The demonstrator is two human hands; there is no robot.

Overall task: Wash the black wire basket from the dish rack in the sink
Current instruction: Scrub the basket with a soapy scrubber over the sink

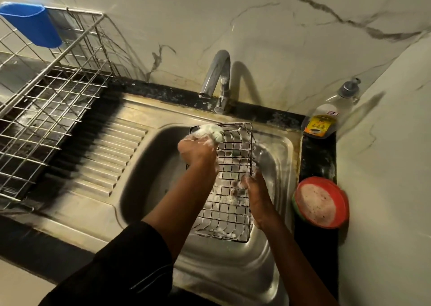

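The black wire basket (229,198) is held over the steel sink (149,165), tilted lengthwise and covered in foam. My left hand (198,150) grips a soapy green-white sponge (211,131) at the basket's far left corner. My right hand (255,193) holds the basket's right side, its fingers curled through the wire grid. The basket's far left edge is hidden behind my left hand and the sponge.
A metal dish rack (51,105) with a blue cup (32,25) stands left on the ribbed drainboard (100,156). The tap (218,77) is behind the sink. A soap dispenser bottle (331,112) and a red bowl of soap paste (320,201) sit at the right.
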